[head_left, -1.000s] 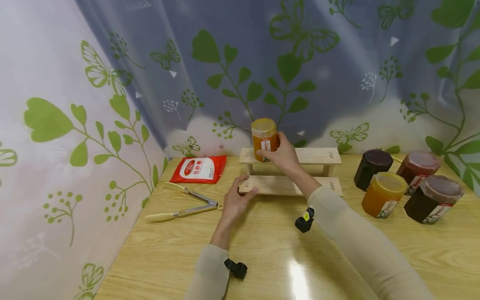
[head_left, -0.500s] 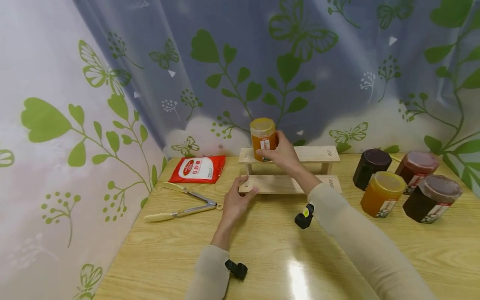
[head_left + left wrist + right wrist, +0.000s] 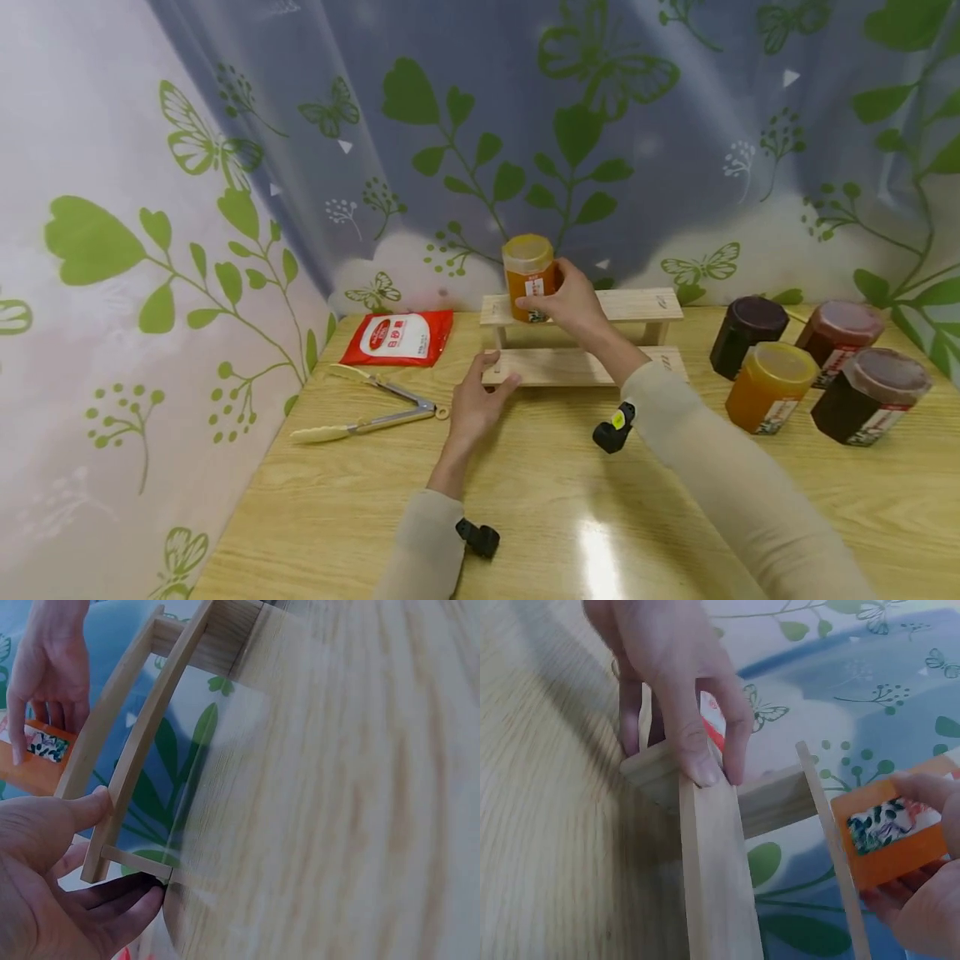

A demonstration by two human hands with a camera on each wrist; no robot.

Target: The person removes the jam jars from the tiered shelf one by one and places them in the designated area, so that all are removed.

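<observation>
A two-step wooden rack (image 3: 555,367) stands on the table near the curtain. My left hand (image 3: 476,408) holds the left end of its lower step, with the thumb (image 3: 91,807) on the board and fingers around the end. My right hand (image 3: 577,308) grips a jar of orange-yellow contents (image 3: 525,283) from its right side. Upright, the jar is at the left end of the upper step (image 3: 630,305); in the right wrist view its orange wall (image 3: 892,832) meets the board's edge. The palm side of the right hand is hidden in the head view.
Several filled jars stand to the right: a dark one (image 3: 746,337), a yellow-lidded orange one (image 3: 771,387), a reddish one (image 3: 838,337) and another dark one (image 3: 870,396). Metal tongs (image 3: 390,408) lie spread at left, before a red-and-white sugar bag (image 3: 397,337). A patterned curtain (image 3: 465,150) hangs behind.
The rack's right end has shifted slightly back toward the curtain. Both hands keep their holds, and the jar stays at the left end of the upper step.
</observation>
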